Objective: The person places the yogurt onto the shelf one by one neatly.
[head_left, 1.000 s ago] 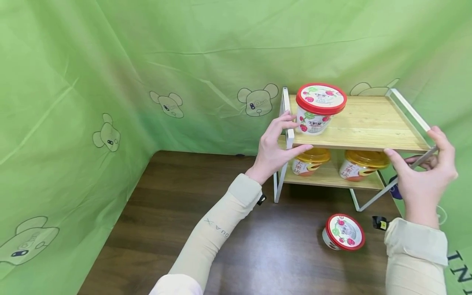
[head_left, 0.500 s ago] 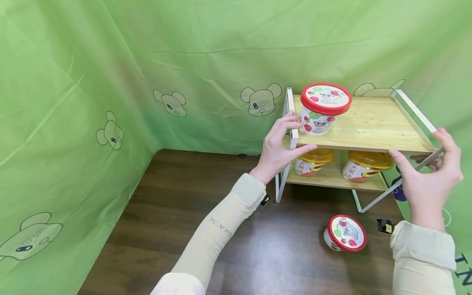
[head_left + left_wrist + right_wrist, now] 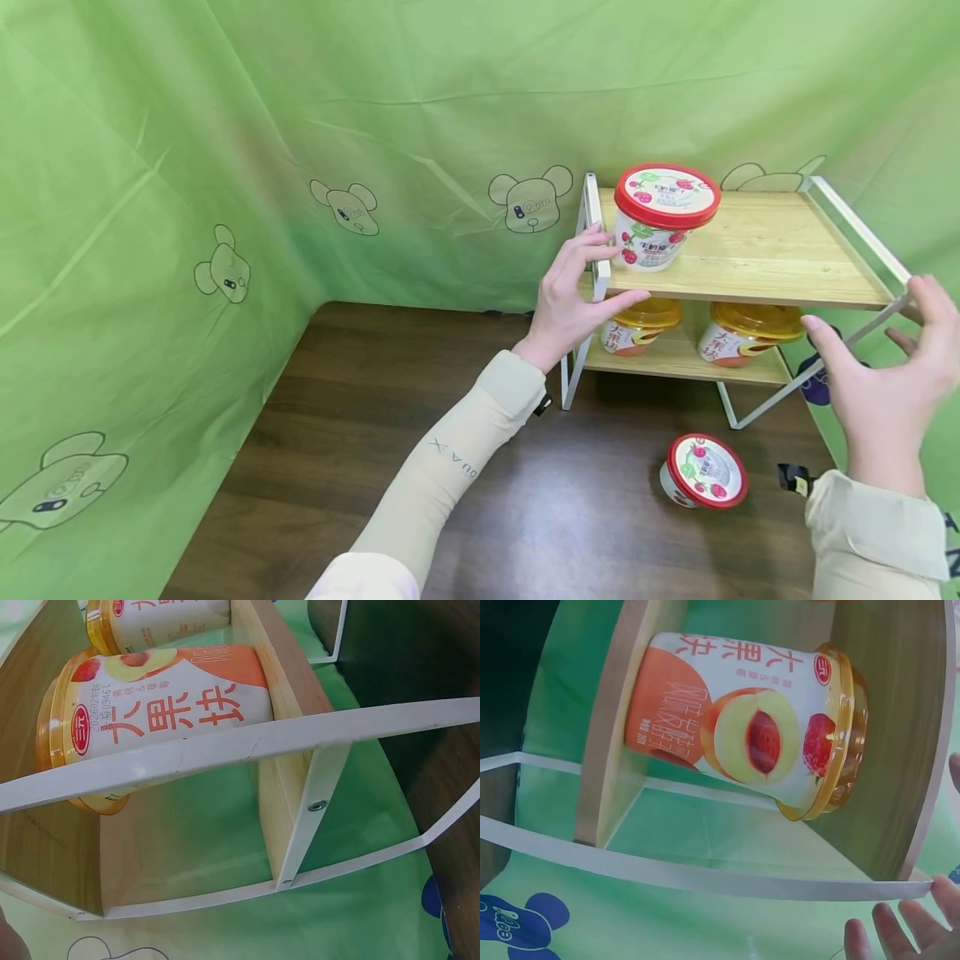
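A two-tier shelf rack (image 3: 780,250) with pale wooden boards and a white metal frame stands at the right. My left hand (image 3: 566,296) grips its upper left front corner, fingers over the frame and thumb along the board's front edge. Right beside those fingers, a red-lidded tub with strawberry prints (image 3: 663,218) stands on the top board. My right hand (image 3: 892,367) is spread at the upper right front corner; in the right wrist view its fingertips (image 3: 885,919) are straight, one right at the frame. Two yellow-lidded yogurt cups, a left one (image 3: 630,333) and a right one (image 3: 757,727), stand on the lower board.
Another red-lidded tub (image 3: 703,472) stands on the dark wooden surface (image 3: 375,417) in front of the rack. A green cloth with bear drawings (image 3: 420,125) hangs behind and at the sides, close to the rack.
My right hand has drawn off to the right and slightly down, its thumb coming away from the top board's edge. The left hand stays at its corner. The view shifts slightly.
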Motion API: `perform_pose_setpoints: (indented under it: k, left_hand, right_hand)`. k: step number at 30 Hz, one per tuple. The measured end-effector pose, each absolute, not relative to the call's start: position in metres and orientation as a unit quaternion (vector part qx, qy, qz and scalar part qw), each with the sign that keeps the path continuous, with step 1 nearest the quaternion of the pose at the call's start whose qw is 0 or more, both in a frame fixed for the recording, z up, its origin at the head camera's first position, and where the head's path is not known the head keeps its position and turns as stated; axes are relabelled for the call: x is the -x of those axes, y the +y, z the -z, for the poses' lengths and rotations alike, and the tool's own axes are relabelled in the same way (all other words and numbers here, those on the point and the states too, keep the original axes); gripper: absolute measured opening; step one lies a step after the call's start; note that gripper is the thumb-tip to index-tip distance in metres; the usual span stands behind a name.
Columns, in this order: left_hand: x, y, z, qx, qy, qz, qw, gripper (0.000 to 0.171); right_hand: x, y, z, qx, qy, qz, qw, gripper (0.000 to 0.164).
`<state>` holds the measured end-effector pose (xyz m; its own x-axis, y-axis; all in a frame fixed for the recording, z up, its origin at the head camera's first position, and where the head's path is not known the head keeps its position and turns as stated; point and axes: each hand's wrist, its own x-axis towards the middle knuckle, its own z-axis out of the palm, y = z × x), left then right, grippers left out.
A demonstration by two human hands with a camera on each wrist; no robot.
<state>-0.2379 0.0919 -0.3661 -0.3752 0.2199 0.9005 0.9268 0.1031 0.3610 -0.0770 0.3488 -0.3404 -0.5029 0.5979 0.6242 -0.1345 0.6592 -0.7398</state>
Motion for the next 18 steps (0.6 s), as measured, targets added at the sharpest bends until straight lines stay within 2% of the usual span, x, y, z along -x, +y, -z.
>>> perform_pose_setpoints:
  k: [11,18]
  left_hand:
    - [0.24,0.093,0.366,0.439,-0.651,0.51,0.353,0.065]
    - [0.24,0.093,0.367,0.438,-0.649,0.512,0.352,0.065]
  right_hand:
    - [0.06,0.343,0.354,0.165,-0.767,-0.384,0.488,0.064]
    - [0.059,0.362,0.38,0.138,-0.784,-0.36,0.486,0.067]
